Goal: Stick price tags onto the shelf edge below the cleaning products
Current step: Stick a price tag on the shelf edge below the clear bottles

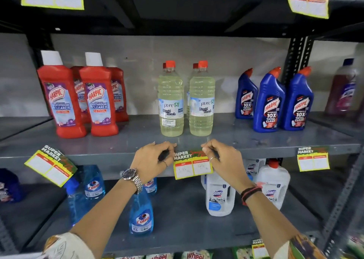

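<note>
- Grey metal shelving, several tiers; the middle shelf edge (256, 150) runs left to right across the view, with cleaning products standing above it.
- Two liquid bleach bottles (171, 101) stand directly above the working spot; red bathroom cleaner bottles (63, 97) to the left, blue toilet cleaner bottles (271, 101) to the right.
- Price tag (193, 165) lies against the shelf edge below the bleach, long axis level with the edge, top band up, price boxes hanging below.
- Left hand (153, 160) pinches at the tag's upper left corner, thumb and forefinger closed together, other fingers curled.
- Right hand (222, 158) pinches the upper right corner the same way, fingertips closed on the card.
- Both hands equally near; the tag spans the gap between them.
- Whether the top band is already stuck down cannot be told.
- Judgement: the next move is pressing along the top band, from the corners inward, keeping it level.
- Another tag (313, 158) hangs straight at the right; a tilted tag (51, 164) hangs askew at the left.
</note>
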